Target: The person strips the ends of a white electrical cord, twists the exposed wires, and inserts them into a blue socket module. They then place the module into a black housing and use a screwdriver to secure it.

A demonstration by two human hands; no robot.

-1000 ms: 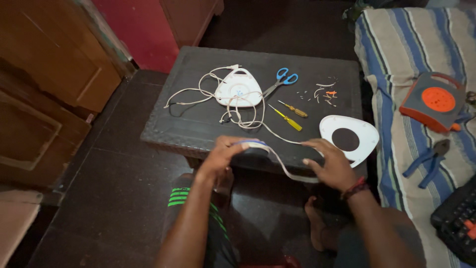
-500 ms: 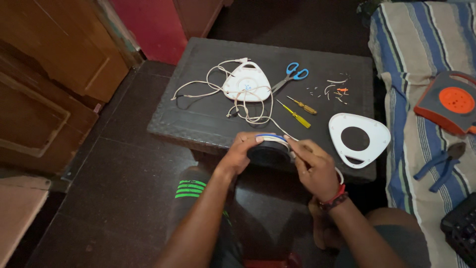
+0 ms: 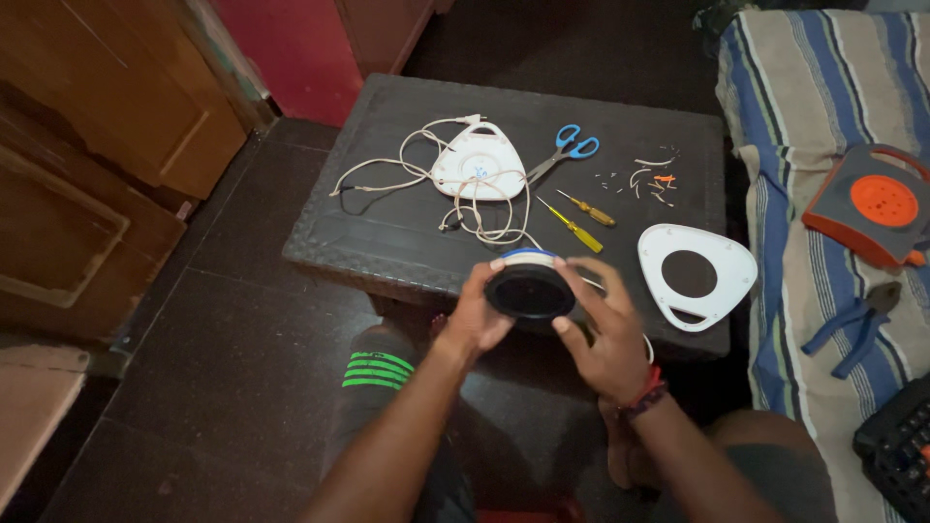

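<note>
While both hands cradle the black spool (image 3: 529, 292) just above the table's (image 3: 387, 232) near edge, the left hand (image 3: 477, 315) grips its side and the right hand (image 3: 599, 324) curls around the other. The white cord (image 3: 484, 225) looks mid-winding; the next turn needs steady tension. I count two white housing halves, two screwdrivers, one pair of scissors (image 3: 562, 148).

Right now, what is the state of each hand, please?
Left hand: closed around the left side of the round black spool.
Right hand: closed on the right side of the same spool.
</note>
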